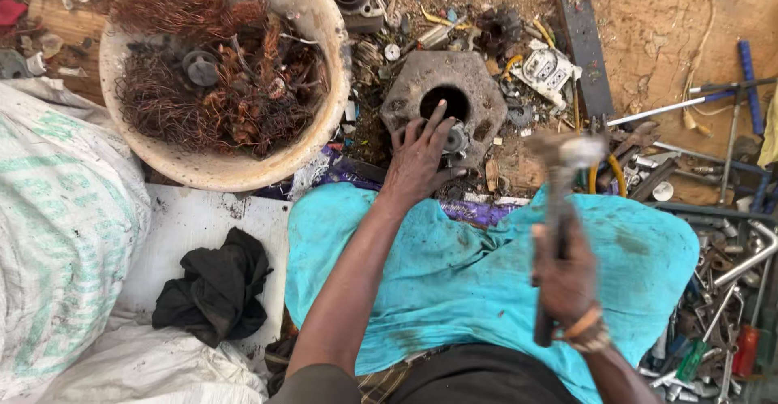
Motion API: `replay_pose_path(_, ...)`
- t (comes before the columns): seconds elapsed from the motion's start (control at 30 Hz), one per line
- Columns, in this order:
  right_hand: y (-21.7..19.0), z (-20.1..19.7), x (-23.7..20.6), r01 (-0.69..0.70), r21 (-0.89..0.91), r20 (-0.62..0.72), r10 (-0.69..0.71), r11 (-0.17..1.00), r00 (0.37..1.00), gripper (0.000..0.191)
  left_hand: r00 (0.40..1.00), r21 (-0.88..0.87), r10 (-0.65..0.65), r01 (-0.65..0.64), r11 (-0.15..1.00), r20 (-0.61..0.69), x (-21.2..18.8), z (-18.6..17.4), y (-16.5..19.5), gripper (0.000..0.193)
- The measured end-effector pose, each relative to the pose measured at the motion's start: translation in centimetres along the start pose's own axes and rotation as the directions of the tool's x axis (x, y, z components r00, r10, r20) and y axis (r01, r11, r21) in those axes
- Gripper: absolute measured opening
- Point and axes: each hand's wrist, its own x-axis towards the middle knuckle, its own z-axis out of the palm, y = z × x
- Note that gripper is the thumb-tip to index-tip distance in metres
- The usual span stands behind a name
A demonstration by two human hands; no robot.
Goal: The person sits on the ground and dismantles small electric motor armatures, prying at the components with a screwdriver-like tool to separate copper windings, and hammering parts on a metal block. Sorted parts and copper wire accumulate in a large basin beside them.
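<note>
Head view, 1 frame. Left hand [419, 159]: fingers spread, pressing small round metal part [456, 139] against hexagonal block [444, 104], just ahead of lap cloth [486, 274]. Right hand [567, 278]: fingers wrapped around hammer [559, 209], handle upright, head blurred, right of part.

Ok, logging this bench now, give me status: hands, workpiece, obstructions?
Left hand pressing small round metal part on grey hexagonal block. Right hand gripping raised hammer. Scrap litter around block.
</note>
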Motion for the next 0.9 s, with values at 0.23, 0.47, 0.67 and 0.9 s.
replay_pose_path(0.23,-0.2,1.8,-0.2,0.462,0.282,-0.312,-0.375,0.841,0.873,0.048,0.998,-0.016,-0.035,0.036,0.999,0.056,0.0,0.3,0.1,0.106)
replay_pose_path(0.47,0.2,4.3,1.0,0.013,0.11,0.179,-0.032,0.994,0.983,0.065,0.999,-0.028,-0.053,0.053,0.998,-0.007,-0.2,-0.7,-0.9,0.107)
replay_pose_path(0.67,-3.6,-1.1,1.6,0.083,0.189,0.102,-0.104,0.979,0.989,0.061,0.998,-0.011,-0.065,0.065,0.998,0.007,-0.2,-0.8,-0.2,0.115)
replay_pose_path(0.9,3.7,0.1,7.7,-0.381,0.474,0.337,0.236,0.794,0.911,0.037,0.999,0.002,0.005,-0.005,1.0,-0.037,-0.7,-2.4,1.4,0.087)
